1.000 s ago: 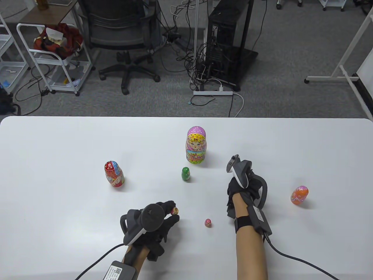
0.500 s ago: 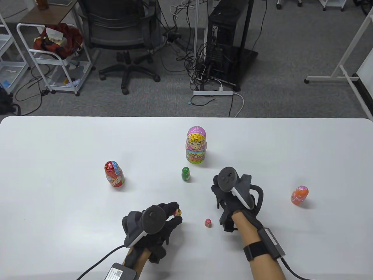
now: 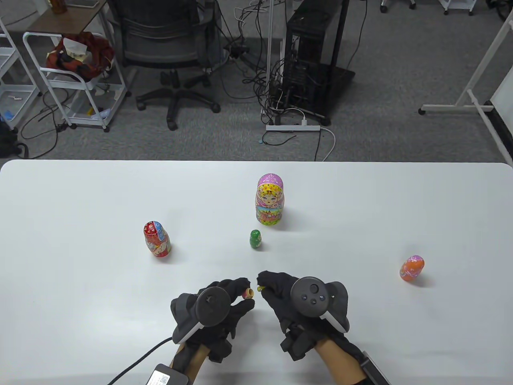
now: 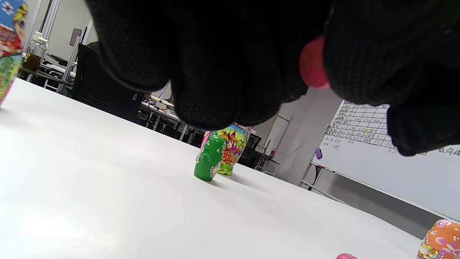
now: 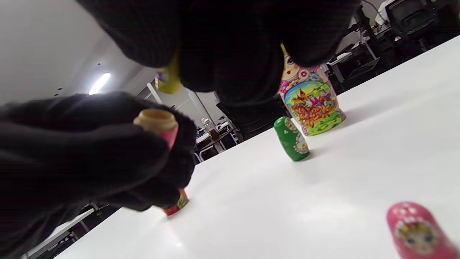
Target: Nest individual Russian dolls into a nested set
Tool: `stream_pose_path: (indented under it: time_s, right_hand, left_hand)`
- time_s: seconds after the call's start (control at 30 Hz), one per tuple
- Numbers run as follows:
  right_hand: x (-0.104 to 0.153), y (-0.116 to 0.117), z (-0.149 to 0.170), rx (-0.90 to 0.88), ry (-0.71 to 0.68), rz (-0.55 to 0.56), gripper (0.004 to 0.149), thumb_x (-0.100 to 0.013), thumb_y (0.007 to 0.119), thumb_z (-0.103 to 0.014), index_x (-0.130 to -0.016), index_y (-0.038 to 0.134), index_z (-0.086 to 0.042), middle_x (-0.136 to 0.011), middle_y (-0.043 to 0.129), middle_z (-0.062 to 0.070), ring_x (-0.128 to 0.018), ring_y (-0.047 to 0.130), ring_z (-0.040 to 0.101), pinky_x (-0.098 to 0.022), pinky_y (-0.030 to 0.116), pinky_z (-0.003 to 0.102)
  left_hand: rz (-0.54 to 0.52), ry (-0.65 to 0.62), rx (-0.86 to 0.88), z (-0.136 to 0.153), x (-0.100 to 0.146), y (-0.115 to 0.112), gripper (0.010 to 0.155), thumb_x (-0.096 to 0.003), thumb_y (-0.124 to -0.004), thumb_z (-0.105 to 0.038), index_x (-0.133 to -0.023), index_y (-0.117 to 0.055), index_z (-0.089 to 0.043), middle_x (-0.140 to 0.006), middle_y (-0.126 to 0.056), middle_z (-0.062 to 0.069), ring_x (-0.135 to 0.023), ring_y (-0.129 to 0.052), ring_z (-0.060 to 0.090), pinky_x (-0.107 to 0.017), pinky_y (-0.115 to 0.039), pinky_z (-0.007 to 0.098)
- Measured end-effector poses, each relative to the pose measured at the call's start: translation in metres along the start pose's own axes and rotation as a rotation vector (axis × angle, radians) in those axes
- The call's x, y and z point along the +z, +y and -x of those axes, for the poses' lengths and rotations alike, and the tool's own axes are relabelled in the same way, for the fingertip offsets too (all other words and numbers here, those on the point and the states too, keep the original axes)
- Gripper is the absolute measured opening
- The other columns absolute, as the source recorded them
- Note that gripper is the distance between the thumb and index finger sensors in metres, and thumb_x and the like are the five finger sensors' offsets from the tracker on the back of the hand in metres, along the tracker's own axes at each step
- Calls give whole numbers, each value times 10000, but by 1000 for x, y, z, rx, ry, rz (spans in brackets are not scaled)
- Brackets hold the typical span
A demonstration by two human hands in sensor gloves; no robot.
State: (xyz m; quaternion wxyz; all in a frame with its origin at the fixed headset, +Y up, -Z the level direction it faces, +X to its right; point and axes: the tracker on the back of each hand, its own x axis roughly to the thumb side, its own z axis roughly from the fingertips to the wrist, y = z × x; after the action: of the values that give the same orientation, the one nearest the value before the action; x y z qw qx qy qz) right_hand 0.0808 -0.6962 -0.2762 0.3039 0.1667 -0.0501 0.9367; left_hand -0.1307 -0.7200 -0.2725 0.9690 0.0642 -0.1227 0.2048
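We see our left hand point(image 3: 218, 311) pinching a pink doll base point(image 3: 247, 293); our right hand point(image 3: 296, 304) pinches a tiny yellow doll point(image 5: 169, 77), clearer at the wrist, just beside it.

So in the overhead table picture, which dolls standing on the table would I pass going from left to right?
Red and blue doll → small green doll → big pink and yellow doll → orange doll, leaning far right.

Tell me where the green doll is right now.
In the table view, the green doll stands mid-table, just in front of the tall pink-topped doll, beyond both hands.
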Motion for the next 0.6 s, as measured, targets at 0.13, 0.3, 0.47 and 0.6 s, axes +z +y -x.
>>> stream_pose_path:
  time_s: [0.13,0.3,0.47,0.6]
  right_hand:
    - [2,4,0,19,-16,-6,413,-478,787,-373,-878,696,-331,-828,879,-11,-626,971,164,-610,769,441]
    - [3,7,-1,3,-25,-23,407,-485,778,-360,-883,701,-339,-836,871,-7,-636,962,169,-619,756,450]
    - [2,9,-1,4,-25,-39,371,-488,780,-352,-854,742,-406,-876,835,-50,-688,932,169,-634,740,458]
    - [2,10,0,-15,-34,-59,379,-490,779,-353,-859,731,-424,-903,809,-70,-717,913,170,-649,724,463]
  left_hand:
    - [6,-7,9,-3,2,-1,607,-355,-860,-601,-891,-809,-320,-810,-979,-55,-670,-1018,127,-589,-836,424]
    - [29,-8,22,-4,3,-5,604,-357,-858,-595,-896,-803,-330,-817,-974,-61,-677,-1016,123,-593,-835,423]
    - [31,-7,59,-4,3,-3,602,-359,-855,-593,-900,-796,-334,-822,-970,-64,-682,-1013,117,-598,-834,419]
    - [40,-2,67,-4,3,-4,604,-362,-851,-593,-902,-793,-329,-824,-967,-64,-684,-1011,117,-599,-833,419]
